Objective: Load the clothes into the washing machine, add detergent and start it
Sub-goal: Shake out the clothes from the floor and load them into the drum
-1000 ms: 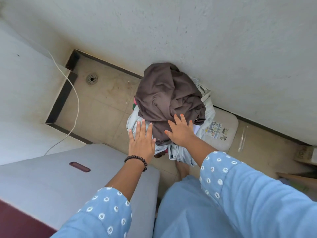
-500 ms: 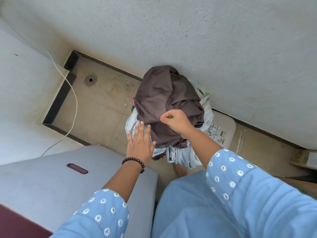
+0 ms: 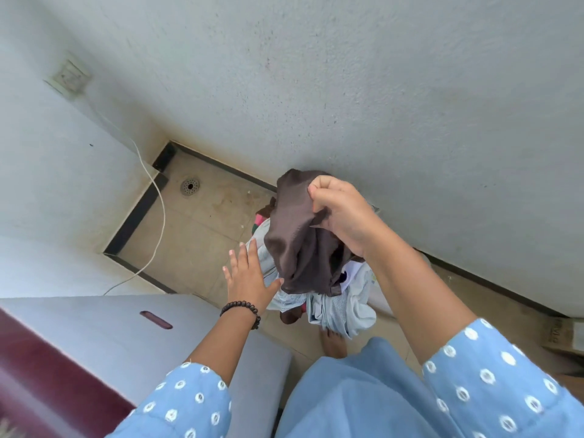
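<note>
- Far left, bottom corner: washer (image 3: pixel 104 336), grey top with a maroon panel, lid seemingly shut, handle slot (image 3: pixel 156 319) showing. Nothing loaded, as far as can be seen.
- On the left wall: socket (image 3: pixel 68 78), with a white cord (image 3: pixel 159 216) trailing down over the floor past the drain (image 3: pixel 189 186). Where the cord ends, impossible to tell.
- Moving in: left hand (image 3: pixel 248 279), beaded bracelet at the wrist, fingers straight and spread, gripping nothing, thumb reaching toward the hem of the brown cloth; touching or just short, hard to call.
- Centre: pile (image 3: pixel 335 298) of pale blue and white clothes heaped on the floor by the wall, a flash of pink and green at its far edge. Whether a basket sits beneath, hidden.
- Above the pile: brown cloth (image 3: pixel 297 241), lifted clear at the top, lower end hanging down against the pile.
- Right: right hand (image 3: pixel 343 213) curled tight, bunching the top of the brown cloth between fingers and thumb.
- Bottom right: bare foot (image 3: pixel 333 343) on the tiles beside the pile, cardboard (image 3: pixel 565 336) at the edge of view.
- Judgement: very early going. First garment only just picked up; lid to open, whole pile to carry across, detergent to add (none in sight), start button to press.
</note>
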`<control>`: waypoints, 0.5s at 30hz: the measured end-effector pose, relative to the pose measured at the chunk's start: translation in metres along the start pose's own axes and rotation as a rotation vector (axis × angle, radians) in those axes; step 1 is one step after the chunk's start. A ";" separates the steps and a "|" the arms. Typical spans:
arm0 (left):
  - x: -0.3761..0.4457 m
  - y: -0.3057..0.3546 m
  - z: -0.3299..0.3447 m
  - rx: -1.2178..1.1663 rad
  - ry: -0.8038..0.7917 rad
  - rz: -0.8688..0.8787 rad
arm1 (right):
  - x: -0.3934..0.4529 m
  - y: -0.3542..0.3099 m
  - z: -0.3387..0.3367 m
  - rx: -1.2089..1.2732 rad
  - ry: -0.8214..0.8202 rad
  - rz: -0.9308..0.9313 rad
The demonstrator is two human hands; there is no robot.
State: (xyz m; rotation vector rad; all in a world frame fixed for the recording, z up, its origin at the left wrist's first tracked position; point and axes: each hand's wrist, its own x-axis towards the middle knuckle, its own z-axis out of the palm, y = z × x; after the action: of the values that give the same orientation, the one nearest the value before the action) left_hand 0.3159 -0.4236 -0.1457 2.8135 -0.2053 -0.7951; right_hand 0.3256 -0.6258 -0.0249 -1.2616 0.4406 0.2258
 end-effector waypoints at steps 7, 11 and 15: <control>-0.020 0.007 -0.009 -0.231 -0.068 0.022 | -0.065 -0.071 0.004 0.109 -0.146 -0.220; -0.034 0.023 -0.038 -0.676 0.012 0.063 | -0.091 -0.096 0.006 0.030 -0.155 -0.313; -0.050 0.048 -0.091 -1.166 0.095 -0.036 | -0.106 -0.104 0.005 -0.150 -0.218 -0.372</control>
State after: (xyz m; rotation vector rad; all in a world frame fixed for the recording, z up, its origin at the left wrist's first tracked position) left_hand 0.3187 -0.4462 -0.0332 1.7329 0.2573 -0.5132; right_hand 0.2738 -0.6439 0.1132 -1.4227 -0.0022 0.0790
